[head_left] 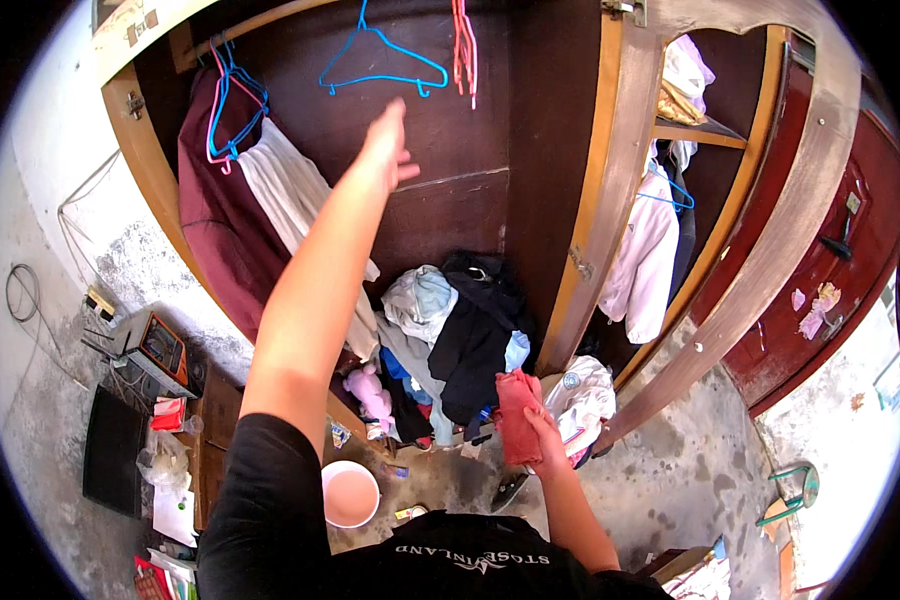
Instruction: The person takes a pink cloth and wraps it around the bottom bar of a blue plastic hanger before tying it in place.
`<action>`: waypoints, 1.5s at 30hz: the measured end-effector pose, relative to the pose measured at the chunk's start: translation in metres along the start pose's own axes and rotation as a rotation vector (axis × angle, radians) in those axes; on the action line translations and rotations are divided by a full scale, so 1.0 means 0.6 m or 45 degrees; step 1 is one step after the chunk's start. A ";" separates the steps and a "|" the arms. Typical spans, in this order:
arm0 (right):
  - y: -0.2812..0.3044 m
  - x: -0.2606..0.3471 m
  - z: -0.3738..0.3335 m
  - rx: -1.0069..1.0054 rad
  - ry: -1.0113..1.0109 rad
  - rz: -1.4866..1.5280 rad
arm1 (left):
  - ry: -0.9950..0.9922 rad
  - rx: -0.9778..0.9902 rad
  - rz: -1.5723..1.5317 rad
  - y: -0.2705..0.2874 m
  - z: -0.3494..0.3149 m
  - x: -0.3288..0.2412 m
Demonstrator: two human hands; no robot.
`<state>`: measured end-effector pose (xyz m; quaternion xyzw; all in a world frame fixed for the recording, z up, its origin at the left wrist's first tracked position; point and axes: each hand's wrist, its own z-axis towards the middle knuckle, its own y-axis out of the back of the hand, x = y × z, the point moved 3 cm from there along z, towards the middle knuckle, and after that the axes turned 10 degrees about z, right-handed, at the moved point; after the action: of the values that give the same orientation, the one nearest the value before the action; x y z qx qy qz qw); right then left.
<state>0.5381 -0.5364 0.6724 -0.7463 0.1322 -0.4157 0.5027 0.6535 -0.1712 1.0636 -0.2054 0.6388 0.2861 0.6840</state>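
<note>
My left arm stretches up into the open wardrobe. My left hand point(390, 150) has its fingers extended and holds nothing; it is just below a blue hanger point(385, 78) that hangs from the rail. Low on the right, my right hand point(546, 438) grips a folded red cloth point(517, 415), held out in front of the clothes pile. That pile, with a black garment point(470, 360) and a pale bundled one point(420, 303), fills the wardrobe floor. A maroon garment point(215, 215) and a white one point(285, 185) hang at the left, near several blue and pink hangers point(232, 100).
A wooden post point(595, 200) divides off a right compartment with a pale pink jacket point(635, 255). White clothing point(582, 395) spills at its base. A round basin point(351, 494) stands on the floor, near a pink plush toy point(370, 392). At the left is a cabinet point(220, 430).
</note>
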 end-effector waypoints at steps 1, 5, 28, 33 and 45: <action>0.005 0.006 -0.001 0.008 0.002 0.006 | 0.004 0.015 -0.047 -0.014 0.011 -0.036; -0.018 0.027 -0.025 0.118 0.066 -0.053 | 0.009 -0.055 -0.200 -0.007 0.077 -0.127; 0.057 0.094 -0.034 -0.045 -0.068 -0.076 | -0.164 0.081 0.627 0.159 -0.011 -0.219; 0.012 0.102 -0.057 0.077 -0.125 -0.159 | -0.237 0.006 0.762 0.218 -0.087 -0.166; -0.008 0.095 -0.054 0.460 -0.048 -0.964 | -0.190 -0.127 0.882 0.261 -0.514 0.126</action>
<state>0.5482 -0.5902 0.7092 -0.6494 -0.2357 -0.5739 0.4396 0.3193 -0.2429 0.9710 0.0116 0.6039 0.5462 0.5804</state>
